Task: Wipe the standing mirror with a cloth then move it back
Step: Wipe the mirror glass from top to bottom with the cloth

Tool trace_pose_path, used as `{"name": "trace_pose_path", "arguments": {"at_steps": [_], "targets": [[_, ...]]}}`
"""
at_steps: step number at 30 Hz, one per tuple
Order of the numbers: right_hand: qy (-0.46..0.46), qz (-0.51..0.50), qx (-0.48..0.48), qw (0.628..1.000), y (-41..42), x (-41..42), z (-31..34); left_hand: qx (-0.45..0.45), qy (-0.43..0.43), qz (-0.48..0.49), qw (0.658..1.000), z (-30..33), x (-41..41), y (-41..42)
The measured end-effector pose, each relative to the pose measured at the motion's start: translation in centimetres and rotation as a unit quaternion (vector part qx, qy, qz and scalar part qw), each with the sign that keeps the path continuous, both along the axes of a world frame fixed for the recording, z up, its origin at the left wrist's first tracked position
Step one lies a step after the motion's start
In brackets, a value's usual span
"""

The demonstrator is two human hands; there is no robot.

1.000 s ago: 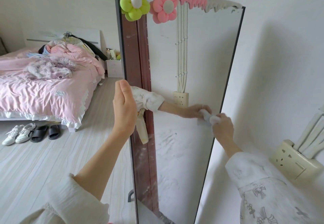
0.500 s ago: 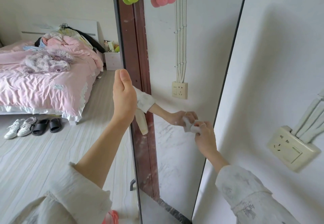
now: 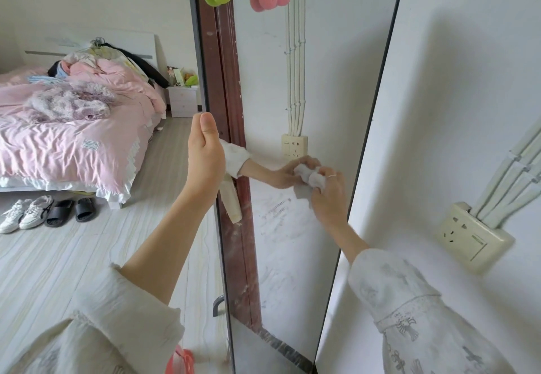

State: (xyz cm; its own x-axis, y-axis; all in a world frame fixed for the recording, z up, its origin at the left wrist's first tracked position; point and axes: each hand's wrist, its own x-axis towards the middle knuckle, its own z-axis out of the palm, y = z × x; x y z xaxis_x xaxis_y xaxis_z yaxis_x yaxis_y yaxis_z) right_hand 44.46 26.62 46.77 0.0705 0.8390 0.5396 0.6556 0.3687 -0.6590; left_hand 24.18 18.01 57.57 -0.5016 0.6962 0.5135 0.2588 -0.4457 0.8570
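Mirror point(image 3: 307, 80): stood upright near the wall, steadied at its left edge by the left hand point(image 3: 203, 157), fingers wrapped round the frame.
Cloth point(image 3: 311, 179): bunched in the right hand point(image 3: 329, 195), pressed against the mirror at mid-height.
Progress: smears were visible below the cloth; wiping judged unfinished, moving back not yet begun.

Walls: white wall point(image 3: 468, 80), plain.
Socket: cream wall socket point(image 3: 475, 237), pale conduits rising from it.
Floor: light wood-grain floor point(image 3: 58, 256).
Bed: pink bedding point(image 3: 73, 139), clothes heaped on top (white headboard behind).
Nightstand: white nightstand point(image 3: 183, 101) beside the bed.
Footwear: white sneakers point(image 3: 25, 214), black slippers point(image 3: 71, 211).
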Motion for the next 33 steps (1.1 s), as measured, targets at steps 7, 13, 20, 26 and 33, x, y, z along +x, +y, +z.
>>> {"name": "trace_pose_path", "arguments": {"at_steps": [7, 13, 20, 26, 33], "targets": [[-0.134, 0.090, -0.082, 0.984, -2.2, 1.0, -4.1, -0.004, 0.006, -0.008, 1.000, 0.1, -0.1, -0.3], [0.104, -0.012, -0.027, 0.994, -0.9, 0.6, 2.3, -0.016, -0.012, -0.030, 0.999, -0.1, -0.1, -0.2], [-0.086, 0.095, 0.083, 0.988, -4.4, -2.8, -2.1, -0.026, -0.016, -0.027, 0.999, -0.1, -0.5, -0.1], [-0.142, 0.141, -0.136, 0.970, -5.3, -2.2, -5.3, -0.029, -0.008, -0.038, 0.999, 0.0, -0.6, -0.3], [0.057, 0.036, -0.005, 0.998, -3.1, -1.7, 2.3, -0.022, -0.006, -0.058, 0.998, 0.1, -0.2, -0.5]]}}
